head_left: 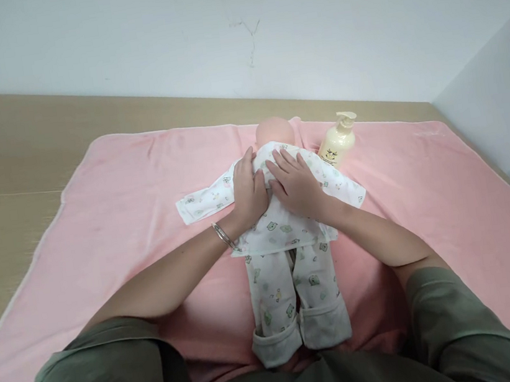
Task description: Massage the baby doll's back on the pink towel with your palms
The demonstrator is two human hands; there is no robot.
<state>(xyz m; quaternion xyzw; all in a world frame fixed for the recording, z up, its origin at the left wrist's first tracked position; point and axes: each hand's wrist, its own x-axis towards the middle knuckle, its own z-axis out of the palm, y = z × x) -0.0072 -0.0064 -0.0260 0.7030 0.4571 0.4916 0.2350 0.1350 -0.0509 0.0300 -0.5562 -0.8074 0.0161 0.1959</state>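
Observation:
A baby doll lies on a pink blanket, its bare head at the far end. White printed baby clothes cover it: a long-sleeved top and trousers with turned-up cuffs. My left hand rests on the left of the top's chest, fingers stretched out toward the doll's head. On the right of the chest lies my right hand, flat with its fingers spread. Both palms hide part of the top, and neither hand grips it. The doll's face is hidden.
A pale yellow pump bottle stands on the pink blanket, right of the doll's head. Under the blanket is a wooden surface. A white wall rises behind it, and another wall meets it at the right.

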